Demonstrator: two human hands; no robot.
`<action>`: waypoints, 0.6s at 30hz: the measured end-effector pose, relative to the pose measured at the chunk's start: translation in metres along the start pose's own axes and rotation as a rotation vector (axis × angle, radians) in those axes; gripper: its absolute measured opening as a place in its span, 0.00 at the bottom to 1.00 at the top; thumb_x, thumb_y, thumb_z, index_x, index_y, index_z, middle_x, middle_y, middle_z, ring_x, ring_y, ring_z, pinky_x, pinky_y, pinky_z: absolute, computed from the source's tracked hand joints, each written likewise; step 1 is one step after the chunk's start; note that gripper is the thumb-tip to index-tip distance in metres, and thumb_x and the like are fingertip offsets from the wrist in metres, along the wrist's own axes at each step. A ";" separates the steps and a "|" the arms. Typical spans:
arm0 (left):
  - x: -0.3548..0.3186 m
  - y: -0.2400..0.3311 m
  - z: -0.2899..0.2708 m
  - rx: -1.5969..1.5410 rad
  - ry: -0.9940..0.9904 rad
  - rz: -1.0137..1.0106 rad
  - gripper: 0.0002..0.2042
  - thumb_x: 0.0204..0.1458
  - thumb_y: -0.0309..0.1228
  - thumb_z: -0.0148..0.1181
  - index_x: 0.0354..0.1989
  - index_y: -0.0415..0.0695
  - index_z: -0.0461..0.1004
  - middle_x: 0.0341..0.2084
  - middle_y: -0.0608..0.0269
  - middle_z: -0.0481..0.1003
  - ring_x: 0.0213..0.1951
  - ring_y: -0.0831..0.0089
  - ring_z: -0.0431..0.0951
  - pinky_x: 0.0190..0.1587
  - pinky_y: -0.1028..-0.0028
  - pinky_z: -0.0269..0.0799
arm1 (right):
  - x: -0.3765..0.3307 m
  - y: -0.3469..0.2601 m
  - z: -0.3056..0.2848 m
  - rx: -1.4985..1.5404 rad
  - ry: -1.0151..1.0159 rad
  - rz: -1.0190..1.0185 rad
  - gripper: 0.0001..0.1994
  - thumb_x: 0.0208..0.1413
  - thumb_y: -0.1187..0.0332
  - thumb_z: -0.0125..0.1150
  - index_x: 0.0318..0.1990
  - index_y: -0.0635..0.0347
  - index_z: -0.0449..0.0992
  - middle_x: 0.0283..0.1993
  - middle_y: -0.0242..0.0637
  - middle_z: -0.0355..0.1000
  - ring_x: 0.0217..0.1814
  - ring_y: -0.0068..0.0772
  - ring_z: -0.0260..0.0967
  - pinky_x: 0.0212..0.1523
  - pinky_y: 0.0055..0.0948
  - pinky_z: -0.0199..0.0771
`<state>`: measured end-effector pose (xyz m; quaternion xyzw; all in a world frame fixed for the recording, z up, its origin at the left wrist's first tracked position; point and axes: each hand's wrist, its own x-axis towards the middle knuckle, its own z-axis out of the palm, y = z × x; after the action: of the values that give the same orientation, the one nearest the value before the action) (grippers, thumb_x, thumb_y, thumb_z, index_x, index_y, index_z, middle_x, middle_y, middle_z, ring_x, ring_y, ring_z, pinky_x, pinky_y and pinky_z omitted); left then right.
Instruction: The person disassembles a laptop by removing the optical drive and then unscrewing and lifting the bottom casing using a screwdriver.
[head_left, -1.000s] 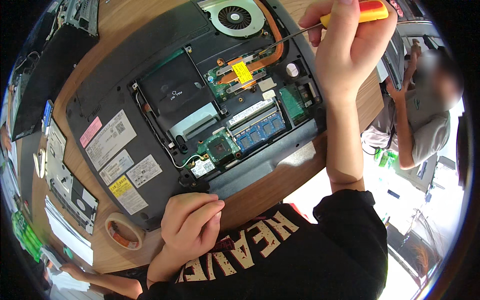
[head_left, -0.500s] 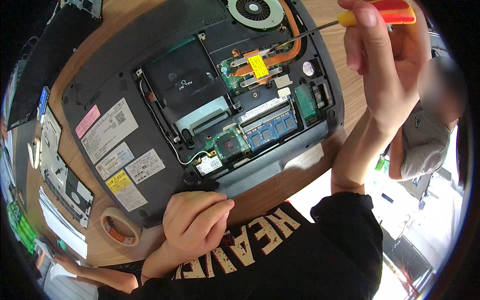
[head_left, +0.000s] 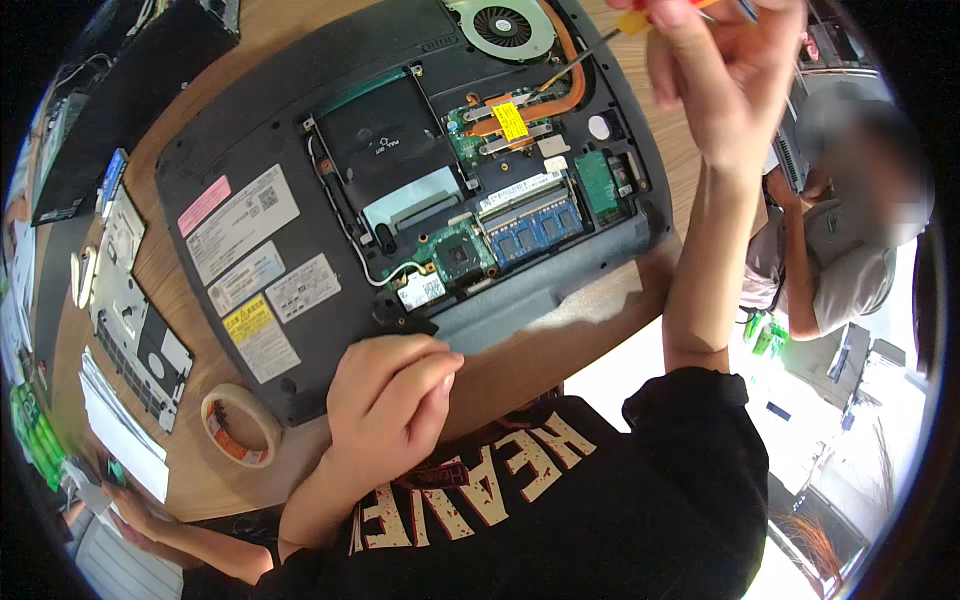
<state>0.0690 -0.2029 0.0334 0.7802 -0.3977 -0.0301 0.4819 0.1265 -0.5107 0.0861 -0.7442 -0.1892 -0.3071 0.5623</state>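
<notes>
A laptop [head_left: 260, 130] lies upside down on the wooden table with its bottom cover off. High at the right, my right hand [head_left: 720, 90] is closed around a screwdriver [head_left: 632, 22] with a red and yellow handle. Its thin shaft slants down left, and the tip is at the copper heat pipe assembly [head_left: 485, 128], near a yellow label [head_left: 511, 121]. Whether the tip sits in a screw is too small to tell. My left hand [head_left: 390, 405] rests with curled fingers by the laptop's near edge, and nothing shows in it.
A tape roll [head_left: 241, 425] lies left of my left hand. Farther left are papers [head_left: 122, 425] and a metal laptop panel [head_left: 140, 320]; a dark panel [head_left: 130, 110] lies at far left. Other people sit at right [head_left: 850, 270] and lower left [head_left: 190, 540].
The view has shifted slightly, so the laptop appears a little higher. My right hand and the screwdriver handle appear farther up and left; the tip stays by the heat pipe.
</notes>
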 end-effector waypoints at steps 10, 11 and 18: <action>0.025 0.028 -0.026 -0.744 -0.016 -0.240 0.11 0.58 0.19 0.51 0.49 0.36 0.68 0.45 0.60 0.72 0.47 0.75 0.72 0.52 0.75 0.66 | 0.009 0.002 0.012 0.146 -0.133 0.167 0.14 0.60 0.80 0.53 0.50 0.58 0.59 0.32 0.36 0.70 0.23 0.18 0.65 0.24 0.18 0.66; 0.049 0.038 -0.026 -0.738 -0.009 -0.253 0.15 0.59 0.21 0.50 0.54 0.37 0.66 0.45 0.59 0.72 0.50 0.74 0.72 0.55 0.72 0.66 | 0.005 0.017 0.007 0.093 -0.044 0.047 0.14 0.61 0.80 0.52 0.50 0.59 0.59 0.32 0.35 0.70 0.27 0.19 0.67 0.29 0.19 0.68; 0.195 -0.008 0.007 -0.576 -0.269 0.018 0.21 0.58 0.31 0.55 0.58 0.36 0.64 0.55 0.51 0.70 0.55 0.67 0.71 0.57 0.70 0.67 | 0.022 -0.039 0.018 -0.475 0.032 -0.043 0.05 0.59 0.72 0.57 0.40 0.63 0.70 0.31 0.38 0.70 0.30 0.26 0.71 0.35 0.25 0.69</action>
<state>0.2036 -0.3328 0.0895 0.5972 -0.4397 -0.2402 0.6263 0.1229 -0.4833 0.1262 -0.8463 -0.1184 -0.3666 0.3678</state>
